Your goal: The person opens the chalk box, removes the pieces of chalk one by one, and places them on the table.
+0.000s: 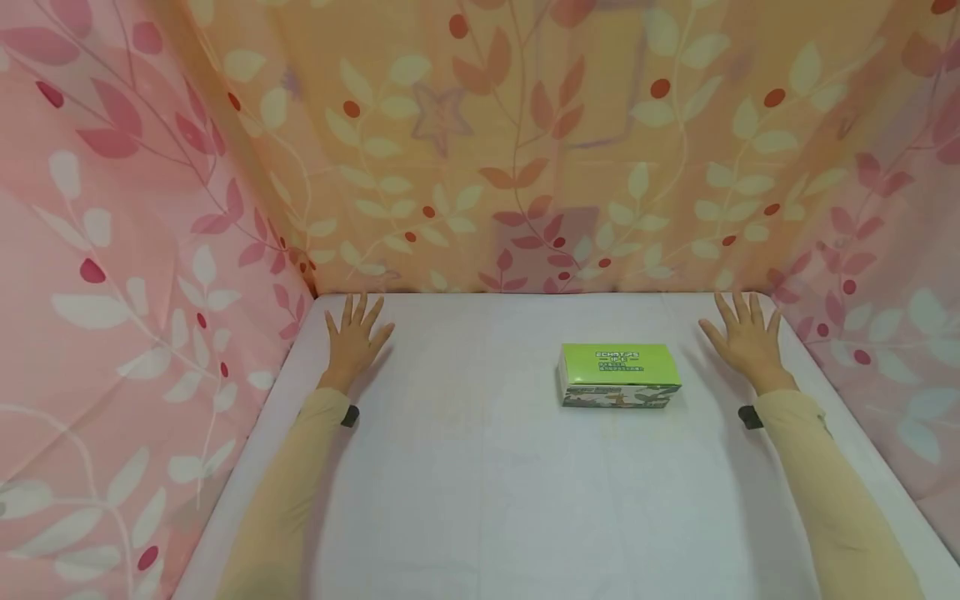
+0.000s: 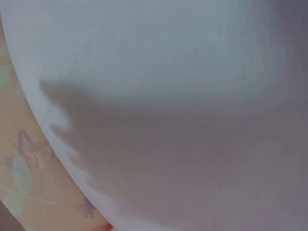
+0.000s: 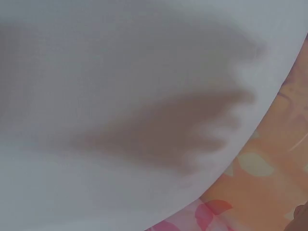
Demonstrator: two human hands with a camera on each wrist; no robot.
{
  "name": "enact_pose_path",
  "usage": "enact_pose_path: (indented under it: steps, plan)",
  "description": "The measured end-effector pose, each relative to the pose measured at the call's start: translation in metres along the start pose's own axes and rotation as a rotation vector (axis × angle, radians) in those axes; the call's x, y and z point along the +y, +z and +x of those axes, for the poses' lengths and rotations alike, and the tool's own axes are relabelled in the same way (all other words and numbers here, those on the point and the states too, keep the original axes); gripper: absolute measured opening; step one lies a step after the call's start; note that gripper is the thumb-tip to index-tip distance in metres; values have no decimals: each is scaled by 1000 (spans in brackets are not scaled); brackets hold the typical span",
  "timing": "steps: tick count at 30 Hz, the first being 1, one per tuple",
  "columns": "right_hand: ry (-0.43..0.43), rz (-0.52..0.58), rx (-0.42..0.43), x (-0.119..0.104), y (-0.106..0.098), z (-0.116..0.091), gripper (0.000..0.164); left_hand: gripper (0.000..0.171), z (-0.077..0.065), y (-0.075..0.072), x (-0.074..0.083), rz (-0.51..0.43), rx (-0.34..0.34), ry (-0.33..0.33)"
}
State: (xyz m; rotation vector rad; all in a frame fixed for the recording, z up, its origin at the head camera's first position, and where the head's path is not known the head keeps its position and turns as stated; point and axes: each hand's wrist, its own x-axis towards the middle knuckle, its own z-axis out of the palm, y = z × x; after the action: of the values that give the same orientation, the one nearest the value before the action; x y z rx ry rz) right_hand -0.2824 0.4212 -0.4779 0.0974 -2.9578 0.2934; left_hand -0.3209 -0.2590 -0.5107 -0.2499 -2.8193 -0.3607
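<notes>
A green-topped box (image 1: pixel 619 375) with white lettering and a patterned front side lies on the white tabletop, right of the middle in the head view. To its right my right hand (image 1: pixel 750 343) is spread above the table's far right corner, apart from the box. My left hand (image 1: pixel 354 343) has its fingers fanned out near the far left corner and holds nothing. The left wrist view shows only that hand's shadow on the white cloth, and the right wrist view shows shadows plus a bit of finger (image 3: pixel 299 216) at the lower right edge.
The white table (image 1: pixel 480 492) reaches back to an orange leaf-patterned curtain (image 1: pixel 480 167). Pink patterned curtains hang at the left (image 1: pixel 135 275) and right (image 1: pixel 892 317) sides. A small black device (image 1: pixel 350 416) sits at the left wrist, another black device (image 1: pixel 750 417) at the right.
</notes>
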Motion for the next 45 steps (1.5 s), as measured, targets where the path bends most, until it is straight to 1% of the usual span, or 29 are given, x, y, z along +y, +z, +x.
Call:
enact_pose_path:
  steps: [4,7,10,13,17,20,22,25,29,31,35,37,39,42,45]
  plan:
    - [0,28,13,0,2,-3,69,63,-4,2,5,-12,-17,-13]
    - [-6,61,44,0,4,-6,66,63,-7,5,9,-31,-20,-10]
    - [-32,147,96,-2,6,-7,63,63,-9,8,15,-60,-4,3]
    - [-64,271,128,-7,6,-11,60,64,-10,13,25,-103,5,8]
    - [-85,411,133,-17,5,-20,59,65,-14,17,44,-172,-18,10]
    - [-79,473,142,-26,6,-26,60,65,-18,21,60,-199,-28,19]
    - [-75,499,155,-31,7,-30,60,64,-20,24,71,-215,-22,34]
    - [-74,531,162,-37,9,-35,58,63,-24,26,87,-267,-24,52]
    - [-97,558,174,-46,10,-38,51,60,-29,26,111,-362,-32,79]
    - [-115,572,173,-52,10,-40,48,59,-30,28,121,-378,-32,101]
    - [-156,604,142,-63,10,-42,44,59,-33,29,142,-418,-77,131]
    - [-158,612,111,-68,9,-42,44,61,-33,29,152,-431,-105,150]
    - [-143,612,65,-73,9,-41,45,62,-34,27,162,-459,-142,166]
    - [-121,612,-1,-77,10,-41,47,65,-36,29,175,-460,-193,200]
    - [-113,613,-63,-79,13,-43,51,68,-39,30,188,-486,-251,221]
